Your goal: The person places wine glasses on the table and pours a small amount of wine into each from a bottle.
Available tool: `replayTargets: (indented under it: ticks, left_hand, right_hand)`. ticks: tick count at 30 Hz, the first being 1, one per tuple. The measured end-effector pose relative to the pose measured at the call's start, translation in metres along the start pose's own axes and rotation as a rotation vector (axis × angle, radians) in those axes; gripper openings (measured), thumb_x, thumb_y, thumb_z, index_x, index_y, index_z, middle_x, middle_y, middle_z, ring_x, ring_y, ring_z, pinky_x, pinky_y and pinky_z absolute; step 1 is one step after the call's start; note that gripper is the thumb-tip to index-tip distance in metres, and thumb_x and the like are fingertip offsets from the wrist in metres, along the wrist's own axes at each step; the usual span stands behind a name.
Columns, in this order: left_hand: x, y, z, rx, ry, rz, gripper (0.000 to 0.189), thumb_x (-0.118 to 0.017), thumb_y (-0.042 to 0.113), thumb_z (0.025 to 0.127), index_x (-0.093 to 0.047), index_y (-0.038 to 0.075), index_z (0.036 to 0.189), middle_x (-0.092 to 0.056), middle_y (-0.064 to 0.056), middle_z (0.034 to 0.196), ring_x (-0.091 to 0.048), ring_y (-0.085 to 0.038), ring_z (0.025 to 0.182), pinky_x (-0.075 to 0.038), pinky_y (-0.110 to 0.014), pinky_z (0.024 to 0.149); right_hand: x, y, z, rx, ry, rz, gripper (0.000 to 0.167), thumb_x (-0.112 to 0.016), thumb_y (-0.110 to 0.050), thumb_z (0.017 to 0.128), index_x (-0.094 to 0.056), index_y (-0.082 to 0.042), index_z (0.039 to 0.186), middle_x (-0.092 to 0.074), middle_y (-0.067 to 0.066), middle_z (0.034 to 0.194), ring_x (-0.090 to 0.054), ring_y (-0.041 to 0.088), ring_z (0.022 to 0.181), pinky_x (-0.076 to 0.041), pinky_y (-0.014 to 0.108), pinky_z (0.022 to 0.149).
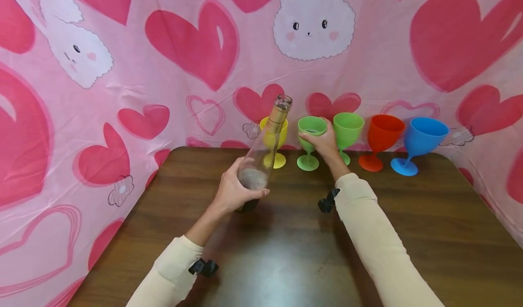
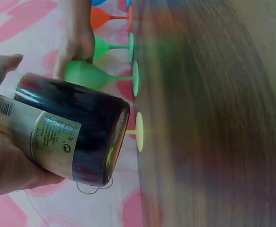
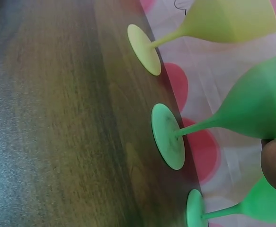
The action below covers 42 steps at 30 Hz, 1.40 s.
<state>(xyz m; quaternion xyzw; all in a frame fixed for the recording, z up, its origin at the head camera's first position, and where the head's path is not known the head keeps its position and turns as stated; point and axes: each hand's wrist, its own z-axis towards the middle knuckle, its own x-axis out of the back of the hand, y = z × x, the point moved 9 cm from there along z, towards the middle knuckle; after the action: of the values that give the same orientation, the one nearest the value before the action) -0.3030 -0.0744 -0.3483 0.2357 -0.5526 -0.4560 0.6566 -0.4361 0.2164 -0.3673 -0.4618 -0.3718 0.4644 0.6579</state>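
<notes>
My left hand [image 1: 234, 190] grips a glass bottle [image 1: 258, 161] around its lower body. The bottle is tilted, its neck up and leaning right, and dark liquid and a label [image 2: 52, 137] show in the left wrist view. With my right hand [image 1: 324, 143] I hold a light green goblet [image 1: 308, 146] by its bowl. Some dark liquid shows inside that goblet. Its foot [image 3: 168, 137] is at the tabletop; whether it touches I cannot tell. A yellow goblet [image 1: 279, 160] stands behind the bottle, partly hidden by it. The bottle's mouth is apart from the held goblet.
Right of the held goblet stand a second green goblet [image 1: 349, 127], a red goblet [image 1: 384, 134] and a blue goblet [image 1: 425, 136], along the back edge of the brown wooden table [image 1: 408, 225]. A pink cloth [image 1: 175, 71] with hearts and rabbits hangs behind.
</notes>
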Motion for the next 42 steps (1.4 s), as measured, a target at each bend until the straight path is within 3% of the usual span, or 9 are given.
replayTargets:
  ticks: [4,7,14,21,26,30,34,38,42]
  left_hand:
    - [-0.002,0.004,0.000,-0.003,0.008,-0.045,0.076,-0.095,0.026,0.064,-0.057,0.019,0.129,-0.070,-0.004,0.124,-0.064,-0.025,0.112,-0.052,-0.042,0.093]
    - [-0.003,0.005,0.000,-0.005,0.012,-0.096,0.074,-0.094,0.022,0.065,-0.056,0.019,0.128,-0.071,-0.006,0.122,-0.064,-0.025,0.111,-0.051,-0.041,0.093]
    - [-0.006,0.003,0.000,0.009,0.000,-0.155,0.072,-0.092,0.017,0.068,-0.055,0.016,0.129,-0.071,-0.010,0.123,-0.064,-0.027,0.111,-0.051,-0.039,0.092]
    - [-0.007,0.003,0.000,0.015,-0.008,-0.148,0.071,-0.092,0.019,0.068,-0.055,0.018,0.129,-0.070,-0.009,0.122,-0.063,-0.027,0.112,-0.051,-0.042,0.092]
    - [-0.007,0.003,0.000,0.013,-0.008,-0.149,0.072,-0.092,0.018,0.067,-0.055,0.018,0.128,-0.070,-0.009,0.123,-0.063,-0.027,0.112,-0.051,-0.042,0.093]
    - [-0.008,0.001,-0.002,0.016,-0.006,-0.146,0.072,-0.092,0.018,0.067,-0.055,0.017,0.129,-0.070,-0.010,0.122,-0.063,-0.027,0.111,-0.051,-0.040,0.091]
    - [-0.009,0.000,-0.004,0.016,-0.008,-0.164,0.072,-0.092,0.017,0.067,-0.055,0.015,0.129,-0.070,-0.011,0.122,-0.064,-0.028,0.109,-0.052,-0.038,0.090]
    - [-0.008,0.000,-0.003,0.010,-0.003,-0.186,0.072,-0.092,0.016,0.067,-0.056,0.013,0.129,-0.071,-0.013,0.122,-0.065,-0.030,0.109,-0.051,-0.039,0.091]
    - [-0.009,0.000,-0.003,0.012,-0.001,-0.191,0.072,-0.092,0.015,0.067,-0.055,0.014,0.129,-0.070,-0.012,0.122,-0.064,-0.030,0.109,-0.051,-0.039,0.092]
  right_hand:
    - [-0.001,-0.002,0.003,-0.006,-0.024,0.024,0.084,-0.082,-0.003,0.080,-0.036,0.002,0.149,-0.050,0.024,0.141,-0.051,0.026,0.120,-0.042,0.025,0.101]
    - [-0.001,-0.003,0.003,-0.019,-0.064,0.011,0.089,-0.080,-0.007,0.083,-0.027,-0.001,0.155,-0.045,0.025,0.148,-0.049,0.031,0.128,-0.041,0.032,0.111]
    - [0.003,-0.005,0.000,-0.031,-0.081,-0.017,0.110,-0.080,-0.009,0.082,-0.006,-0.010,0.163,-0.023,0.018,0.166,-0.034,0.033,0.147,-0.026,0.042,0.127]
    - [0.009,-0.025,-0.007,0.086,-0.070,-0.006,0.107,-0.079,-0.008,0.083,-0.008,-0.009,0.163,-0.021,0.014,0.170,-0.019,0.024,0.159,-0.015,0.038,0.131]
    - [0.017,-0.041,-0.020,0.185,-0.081,-0.066,0.086,-0.075,-0.002,0.087,-0.026,0.004,0.157,-0.037,0.023,0.162,-0.031,0.031,0.155,-0.020,0.040,0.130]
    - [0.036,-0.048,-0.033,0.251,-0.004,-0.050,0.061,-0.070,0.003,0.089,-0.046,0.010,0.144,-0.054,0.028,0.146,-0.048,0.036,0.142,-0.031,0.047,0.125]
    - [0.071,-0.047,-0.044,0.308,0.193,-0.034,0.046,-0.070,0.003,0.087,-0.061,0.006,0.132,-0.065,0.023,0.136,-0.059,0.025,0.131,-0.040,0.047,0.117]
    - [0.098,-0.054,-0.057,0.314,0.345,-0.015,0.050,-0.070,0.004,0.084,-0.060,0.009,0.132,-0.063,0.026,0.137,-0.057,0.030,0.128,-0.041,0.045,0.116]
    - [0.102,-0.057,-0.060,0.224,0.321,-0.013,0.069,-0.070,0.003,0.083,-0.042,0.015,0.144,-0.047,0.032,0.150,-0.044,0.041,0.142,-0.030,0.046,0.124]
